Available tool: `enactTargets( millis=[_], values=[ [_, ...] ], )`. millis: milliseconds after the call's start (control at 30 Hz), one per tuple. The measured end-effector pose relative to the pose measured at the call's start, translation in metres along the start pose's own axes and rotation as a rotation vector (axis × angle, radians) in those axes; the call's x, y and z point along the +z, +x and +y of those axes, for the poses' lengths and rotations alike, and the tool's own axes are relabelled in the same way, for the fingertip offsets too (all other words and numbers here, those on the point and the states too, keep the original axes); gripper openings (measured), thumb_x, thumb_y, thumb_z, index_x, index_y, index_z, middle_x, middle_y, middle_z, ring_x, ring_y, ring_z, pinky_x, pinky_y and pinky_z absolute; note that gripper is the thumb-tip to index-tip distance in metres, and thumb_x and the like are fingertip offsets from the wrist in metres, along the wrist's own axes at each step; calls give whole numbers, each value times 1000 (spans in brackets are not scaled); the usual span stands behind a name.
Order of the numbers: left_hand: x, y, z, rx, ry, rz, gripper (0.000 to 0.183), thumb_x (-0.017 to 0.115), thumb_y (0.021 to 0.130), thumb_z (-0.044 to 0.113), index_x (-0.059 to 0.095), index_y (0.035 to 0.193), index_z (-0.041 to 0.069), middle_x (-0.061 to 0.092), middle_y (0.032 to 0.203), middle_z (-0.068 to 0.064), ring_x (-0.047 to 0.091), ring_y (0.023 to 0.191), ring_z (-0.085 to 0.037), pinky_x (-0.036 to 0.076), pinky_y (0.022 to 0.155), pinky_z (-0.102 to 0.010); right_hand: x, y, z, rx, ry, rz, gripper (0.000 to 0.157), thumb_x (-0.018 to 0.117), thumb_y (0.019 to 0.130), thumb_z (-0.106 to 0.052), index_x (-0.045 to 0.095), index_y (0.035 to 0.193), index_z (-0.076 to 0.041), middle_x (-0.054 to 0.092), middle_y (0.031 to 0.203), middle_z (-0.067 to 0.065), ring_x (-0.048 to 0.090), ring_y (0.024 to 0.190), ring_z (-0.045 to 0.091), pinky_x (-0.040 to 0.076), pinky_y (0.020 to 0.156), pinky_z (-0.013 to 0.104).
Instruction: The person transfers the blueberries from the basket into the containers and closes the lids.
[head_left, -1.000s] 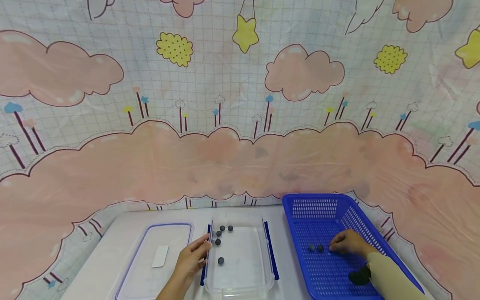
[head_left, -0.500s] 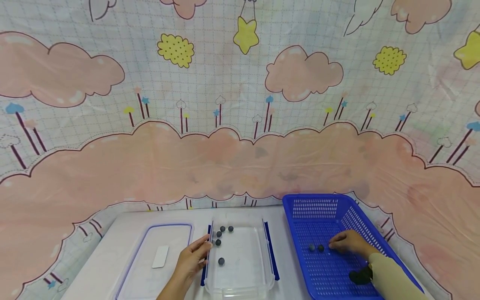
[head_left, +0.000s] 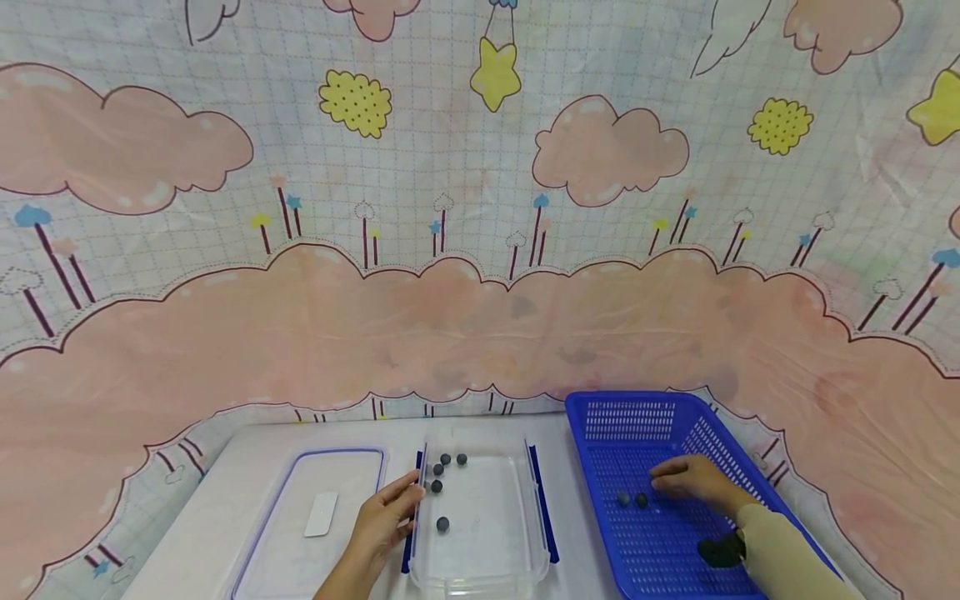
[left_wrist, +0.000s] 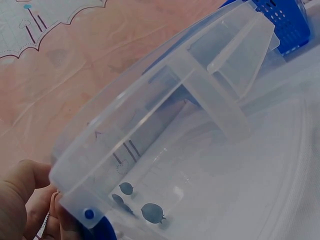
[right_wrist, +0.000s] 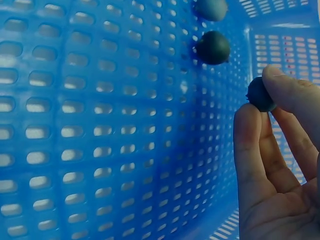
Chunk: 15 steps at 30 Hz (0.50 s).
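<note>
My right hand (head_left: pixel 693 482) is over the blue basket (head_left: pixel 637 575), pinching a dark blueberry (right_wrist: pixel 261 94) between thumb and fingertips. In the head view those fingers hide this berry. Two more blueberries (right_wrist: pixel 213 47) lie on the basket floor, left of the hand in the head view. My left hand (head_left: pixel 378 521) grips the left side wall of a clear plastic box (head_left: pixel 487 533), by its blue latch. Inside the box, several blueberries (head_left: pixel 442 524) lie along the left side; some show in the left wrist view, a crown visible on one berry (left_wrist: pixel 152 213).
A clear lid (head_left: pixel 281 508) with a blue rim and a white label (head_left: pixel 321 513) lies left of the box. A dark green thing (head_left: pixel 722 550) shows beside the right sleeve. Behind the white table (head_left: pixel 202 492) hangs a patterned cloth (head_left: pixel 480 325).
My right hand has risen slightly and shifted a little left over the basket. The left hand stays at the box, and the berries lying in box and basket keep their places.
</note>
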<state>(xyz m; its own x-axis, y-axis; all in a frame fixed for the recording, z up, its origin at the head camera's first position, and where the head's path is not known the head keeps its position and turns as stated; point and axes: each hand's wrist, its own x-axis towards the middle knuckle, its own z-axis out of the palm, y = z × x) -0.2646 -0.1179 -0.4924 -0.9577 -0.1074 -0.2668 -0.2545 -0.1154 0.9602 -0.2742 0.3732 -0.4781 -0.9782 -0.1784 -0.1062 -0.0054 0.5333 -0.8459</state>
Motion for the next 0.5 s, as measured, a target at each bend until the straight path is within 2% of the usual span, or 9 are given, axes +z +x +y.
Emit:
enactTargets(
  millis=[200, 500],
  values=[
    [-1, 0, -1, 8, -2, -6, 49, 76, 86, 20, 63, 131, 9, 66, 92, 8, 54, 84, -15, 50, 68, -26, 1, 1, -5, -27, -14, 1, 41, 69, 92, -17, 63, 119, 13, 66, 115, 25, 67, 103, 33, 55, 87, 46],
    [-1, 0, -2, 10, -4, -2, 48, 76, 87, 20, 63, 132, 8, 65, 92, 7, 54, 83, -15, 51, 67, -26, 9, 4, -24, -44, -53, 33, 45, 68, 93, -25, 63, 123, 8, 66, 121, 21, 64, 109, 34, 50, 92, 53]
  ],
)
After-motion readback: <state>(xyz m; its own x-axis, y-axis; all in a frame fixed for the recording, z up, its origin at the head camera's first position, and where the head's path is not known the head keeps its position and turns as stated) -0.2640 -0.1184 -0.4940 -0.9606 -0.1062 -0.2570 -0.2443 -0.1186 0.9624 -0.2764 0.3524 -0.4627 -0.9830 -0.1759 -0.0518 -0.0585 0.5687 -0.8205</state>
